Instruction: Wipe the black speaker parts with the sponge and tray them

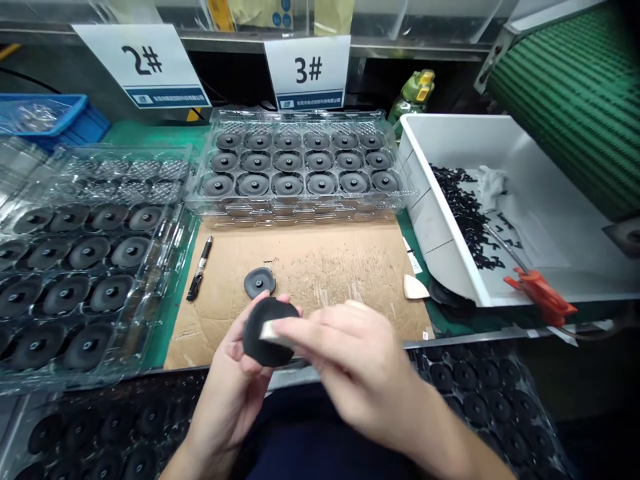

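My left hand [235, 373] grips a black round disc part [265, 337] by its edge, just above the near edge of the cardboard sheet [320, 267]. My right hand [345, 360] is closed in a pinch on a small pale flat tool [274, 331] pressed against the disc's face; the hand is slightly blurred. A second black disc [259, 283] lies loose on the cardboard just beyond my hands.
A clear tray of black discs [300, 167] stands at the back, another [75, 253] at the left, more trays lie near my lap. A white bin [500, 200] holds black scraps and orange-handled cutters [540, 293]. A pen [199, 270] and a pale wedge [415, 287] lie on the cardboard.
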Demonstrator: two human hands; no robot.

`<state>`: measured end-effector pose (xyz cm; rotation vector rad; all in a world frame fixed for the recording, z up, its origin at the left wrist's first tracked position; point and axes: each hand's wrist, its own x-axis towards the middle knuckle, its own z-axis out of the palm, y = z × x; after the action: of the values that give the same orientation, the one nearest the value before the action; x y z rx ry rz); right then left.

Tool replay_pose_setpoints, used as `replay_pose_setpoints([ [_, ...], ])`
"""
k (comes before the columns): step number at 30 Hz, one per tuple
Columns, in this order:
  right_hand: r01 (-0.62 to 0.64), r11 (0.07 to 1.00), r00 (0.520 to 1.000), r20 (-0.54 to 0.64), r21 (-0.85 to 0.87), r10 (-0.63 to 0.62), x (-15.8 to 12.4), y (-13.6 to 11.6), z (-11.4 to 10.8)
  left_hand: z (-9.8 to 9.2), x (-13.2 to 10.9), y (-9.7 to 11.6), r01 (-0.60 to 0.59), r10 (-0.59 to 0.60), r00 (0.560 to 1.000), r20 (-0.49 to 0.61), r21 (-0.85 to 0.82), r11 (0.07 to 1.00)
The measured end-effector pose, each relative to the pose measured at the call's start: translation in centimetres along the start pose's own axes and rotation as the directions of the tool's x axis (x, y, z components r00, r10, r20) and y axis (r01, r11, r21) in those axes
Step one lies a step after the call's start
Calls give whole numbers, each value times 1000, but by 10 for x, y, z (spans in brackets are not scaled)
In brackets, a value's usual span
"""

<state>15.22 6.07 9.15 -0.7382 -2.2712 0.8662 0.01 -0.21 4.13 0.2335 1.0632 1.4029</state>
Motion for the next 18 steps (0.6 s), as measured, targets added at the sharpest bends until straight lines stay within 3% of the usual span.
replay_pose_setpoints([
  [2,-101,994,995,13,-31,101,0,0,3,-4,1,-1,-9,8,1000,-27,-24,1000],
  [6,-42,983,983,-171,178,73,0,9,13,-4,5,-5,14,-12,999,37,-55,998],
  [8,-183,923,964,-122,338,236,-4,26,19,-4,7,-4,-11,14,999,51,-62,998],
  [11,-431,774,838,-113,465,534,-26,64,30,-5,8,0,-16,27,994,109,-98,995],
  [14,-531,736,746,-181,419,641,-57,94,47,-3,7,3,-4,28,983,182,-134,991],
  [18,-586,752,766,-97,303,636,-80,100,69,4,6,5,20,15,974,226,-150,988],
])
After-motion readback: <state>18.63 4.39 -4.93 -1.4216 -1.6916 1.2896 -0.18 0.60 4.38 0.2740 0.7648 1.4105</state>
